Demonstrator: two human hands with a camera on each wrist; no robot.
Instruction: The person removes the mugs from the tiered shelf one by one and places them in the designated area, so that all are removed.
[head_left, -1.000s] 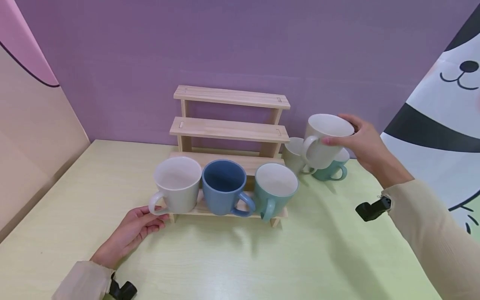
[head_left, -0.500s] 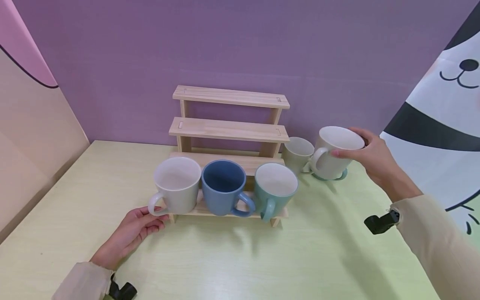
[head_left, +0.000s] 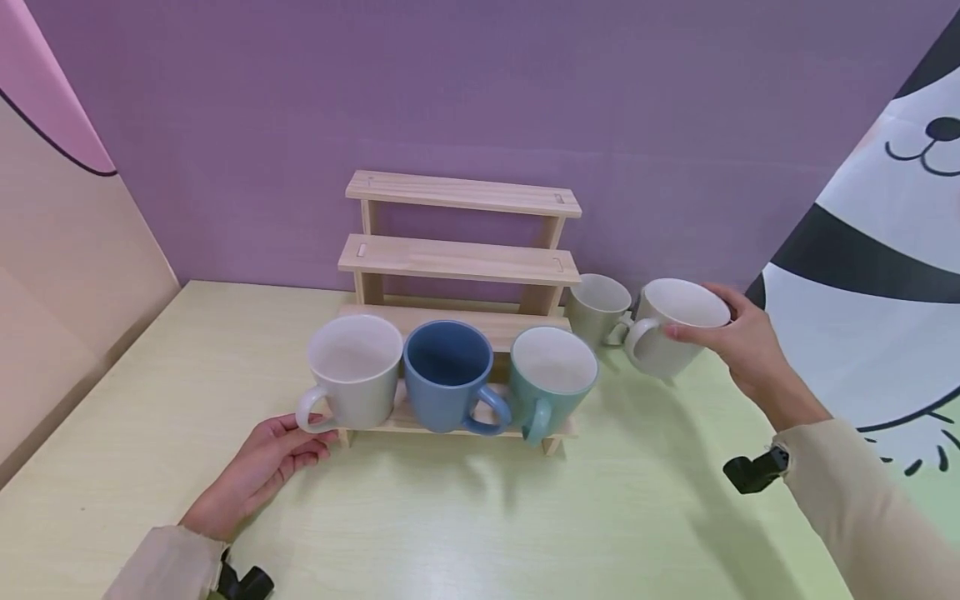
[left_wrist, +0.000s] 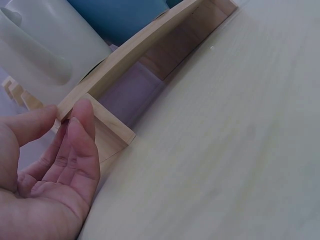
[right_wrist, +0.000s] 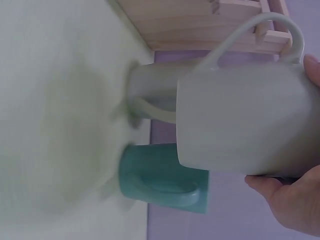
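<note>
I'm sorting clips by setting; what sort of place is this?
Probably a staged tabletop corner: a pale table bearing a stepped wooden rack, a plain purple backdrop behind it, and a cartoon-printed panel on the right.

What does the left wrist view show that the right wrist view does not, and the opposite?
Only in the left wrist view: the left hand at a corner of the wooden rack, with a white mug and a blue mug standing on it.
Only in the right wrist view: the right hand holding another white mug, with a teal mug and a pale mug beyond it.
In both: parts of the rack and of the tabletop.
</note>
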